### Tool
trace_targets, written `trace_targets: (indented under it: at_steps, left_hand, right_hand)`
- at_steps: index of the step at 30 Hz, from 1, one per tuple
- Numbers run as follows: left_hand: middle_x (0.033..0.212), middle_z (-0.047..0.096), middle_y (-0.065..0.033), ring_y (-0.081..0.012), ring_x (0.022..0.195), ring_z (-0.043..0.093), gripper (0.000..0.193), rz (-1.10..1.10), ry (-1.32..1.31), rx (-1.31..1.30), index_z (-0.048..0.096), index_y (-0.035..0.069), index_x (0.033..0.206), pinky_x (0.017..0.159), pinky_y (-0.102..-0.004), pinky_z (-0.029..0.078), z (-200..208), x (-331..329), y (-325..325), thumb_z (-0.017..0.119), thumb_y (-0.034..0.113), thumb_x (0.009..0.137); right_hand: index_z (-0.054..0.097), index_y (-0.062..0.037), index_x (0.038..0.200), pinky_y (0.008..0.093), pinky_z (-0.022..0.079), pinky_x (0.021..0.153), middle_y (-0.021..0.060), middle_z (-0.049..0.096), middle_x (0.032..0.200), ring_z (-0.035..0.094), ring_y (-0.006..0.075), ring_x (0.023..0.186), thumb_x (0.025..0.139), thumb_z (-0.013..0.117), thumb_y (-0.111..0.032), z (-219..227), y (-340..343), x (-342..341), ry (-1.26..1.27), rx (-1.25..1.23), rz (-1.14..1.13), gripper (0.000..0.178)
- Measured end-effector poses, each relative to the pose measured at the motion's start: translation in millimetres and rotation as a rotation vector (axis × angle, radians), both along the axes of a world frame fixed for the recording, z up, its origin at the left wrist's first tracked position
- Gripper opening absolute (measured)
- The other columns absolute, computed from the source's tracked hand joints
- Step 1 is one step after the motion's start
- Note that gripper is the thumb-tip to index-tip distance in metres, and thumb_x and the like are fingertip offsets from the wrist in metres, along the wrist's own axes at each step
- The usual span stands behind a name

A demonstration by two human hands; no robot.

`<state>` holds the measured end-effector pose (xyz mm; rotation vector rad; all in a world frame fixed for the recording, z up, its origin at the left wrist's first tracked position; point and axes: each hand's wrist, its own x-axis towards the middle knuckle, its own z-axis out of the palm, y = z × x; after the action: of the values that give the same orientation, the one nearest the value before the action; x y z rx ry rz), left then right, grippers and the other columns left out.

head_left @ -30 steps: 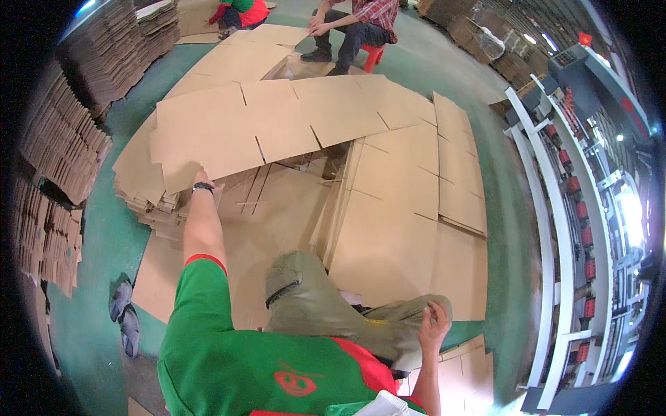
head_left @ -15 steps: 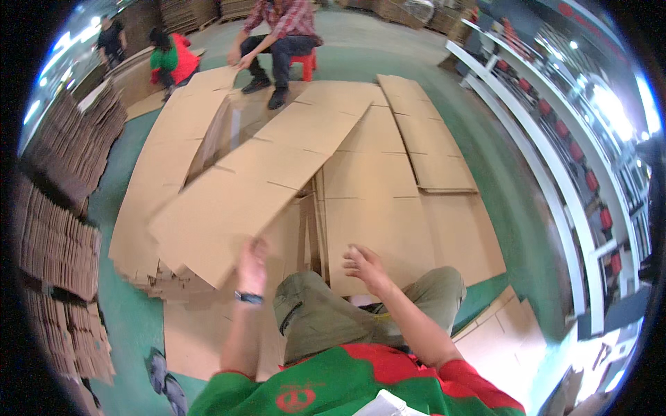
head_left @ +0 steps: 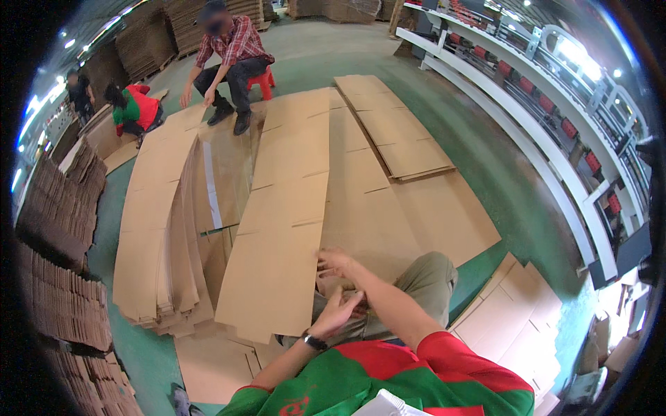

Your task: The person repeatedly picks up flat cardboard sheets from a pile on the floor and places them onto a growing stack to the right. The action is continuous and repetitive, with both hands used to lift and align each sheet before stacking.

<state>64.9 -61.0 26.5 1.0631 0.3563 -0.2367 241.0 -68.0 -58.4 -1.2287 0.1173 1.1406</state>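
Observation:
A long creased cardboard sheet (head_left: 277, 201) lies lengthwise before me, its near end by my lap. My right hand (head_left: 336, 263) is at the sheet's right edge, fingers apart and bent, not visibly wrapped round it. Just below, my left hand (head_left: 337, 313), with a dark watch on the wrist, is close to my right forearm. Its fingers are partly spread and I see nothing in them. On the left lies a stack of similar cardboard sheets (head_left: 149, 236). More flat cardboard (head_left: 416, 208) spreads under and right of the long sheet, bearing a narrower folded piece (head_left: 402, 139).
Across from me a person in a checked shirt (head_left: 239, 48) sits on a red stool (head_left: 262, 83), hands at the left stack's far end. Cardboard piles (head_left: 62, 201) line the left. A white-framed machine (head_left: 499, 118) runs along the right. Loose cardboard (head_left: 510, 326) lies beside my right knee.
The long sheet has swung from a slant across the left stack to nearly straight ahead. My left hand has come right, away from its edge; my right hand has moved left to that edge.

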Motion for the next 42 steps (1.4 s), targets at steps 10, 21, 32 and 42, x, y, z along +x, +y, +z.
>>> trace_targets:
  at_steps: [10, 21, 32, 42]
  left_hand:
    - [0.120, 0.060, -0.0245, -0.0329, 0.113, 0.058, 0.049, 0.559, 0.051, 1.548, 0.055, -0.005, 0.124, 0.095, -0.0408, 0.045, -79, -98, 231, 0.057, 0.035, 0.095]
    - [0.123, 0.061, -0.0215, -0.0237, 0.105, 0.064, 0.067, 0.243, 0.300, 0.807, 0.043, -0.008, 0.137, 0.088, -0.0322, 0.050, -120, -53, 163, 0.065, 0.036, 0.090]
    - [0.104, 0.069, -0.0118, -0.0141, 0.089, 0.064, 0.036, 0.080, -0.013, 0.581, 0.056, -0.006, 0.119, 0.077, -0.0285, 0.051, -89, -36, 64, 0.065, 0.018, 0.092]
    - [0.097, 0.069, -0.0096, -0.0114, 0.081, 0.064, 0.038, -0.149, 0.018, 0.492, 0.054, -0.004, 0.119, 0.068, -0.0265, 0.052, -64, -20, 26, 0.067, 0.017, 0.091]
  right_hand:
    - [0.058, 0.0043, 0.111, 0.0379, 0.054, 0.063, 0.0152, 0.065, 0.093, 0.064, 0.0244, 0.075, 0.089, 0.058, -0.014, -58, 44, -8, -0.403, -0.294, 0.011, 0.029]
    - [0.062, 0.0017, 0.115, 0.0406, 0.054, 0.072, 0.0122, 0.067, 0.103, 0.065, 0.0232, 0.093, 0.087, 0.063, -0.021, 69, -111, 173, -0.811, -0.504, -0.103, 0.036]
    - [0.065, 0.0018, 0.114, 0.0367, 0.050, 0.078, 0.0132, 0.067, 0.102, 0.064, 0.0207, 0.090, 0.089, 0.064, -0.028, 79, -279, 146, -0.718, -0.774, -0.003, 0.039]
    - [0.065, 0.0028, 0.116, 0.0342, 0.049, 0.081, 0.0088, 0.068, 0.102, 0.062, 0.0180, 0.092, 0.093, 0.060, -0.030, 127, -335, 122, -0.910, -0.817, -0.130, 0.040]
